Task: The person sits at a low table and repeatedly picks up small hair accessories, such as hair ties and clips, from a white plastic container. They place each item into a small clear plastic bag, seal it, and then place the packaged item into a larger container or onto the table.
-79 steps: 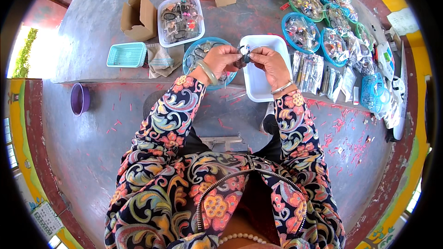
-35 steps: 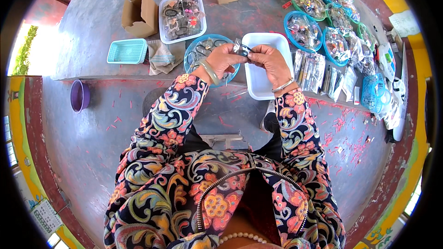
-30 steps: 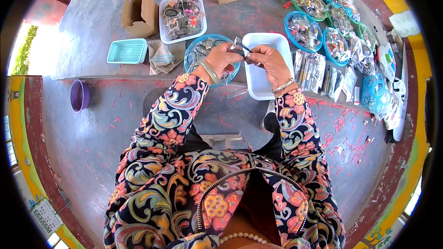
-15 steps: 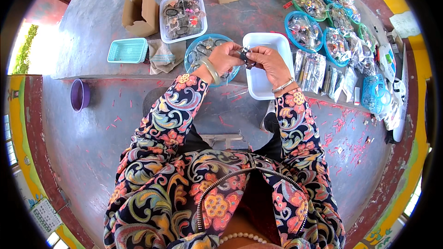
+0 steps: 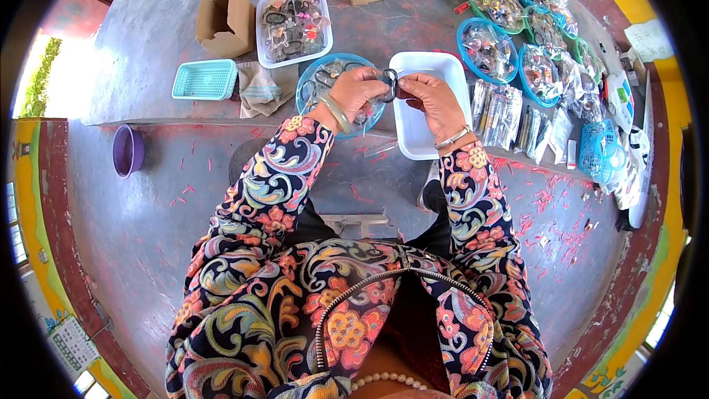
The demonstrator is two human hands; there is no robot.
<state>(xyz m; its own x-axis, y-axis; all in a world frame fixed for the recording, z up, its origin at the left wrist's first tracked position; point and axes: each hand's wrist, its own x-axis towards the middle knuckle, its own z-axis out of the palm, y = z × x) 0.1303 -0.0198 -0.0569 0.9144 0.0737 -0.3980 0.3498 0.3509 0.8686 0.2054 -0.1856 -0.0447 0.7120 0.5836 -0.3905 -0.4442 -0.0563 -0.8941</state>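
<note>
A small black loop, seemingly a hair tie (image 5: 390,83), is pinched in my left hand (image 5: 355,92), whose fingers are closed. My right hand (image 5: 434,100) is also closed, its thumb and fingertips pinching at the loop's right side. Beneath my left hand stands a round blue basket (image 5: 302,89) of small dark and coloured pieces, partly covered by the hand. Under my right hand is a white rectangular tub (image 5: 425,137), its inside bare where visible. Beyond them, another white tub (image 5: 260,29) holds dark loops and coloured ornaments.
A cardboard box (image 5: 233,22), a teal tray (image 5: 205,80) and a folded cloth (image 5: 262,92) lie to the left. Blue and green baskets (image 5: 484,48) of bagged pieces fill the right, near clear packets (image 5: 495,114). A purple bucket (image 5: 128,151) stands lower left; red scraps litter the floor.
The black loop has turned and now shows as an open ring above my left fingers. My right fingertips have shifted slightly right, off the loop's middle to its side.
</note>
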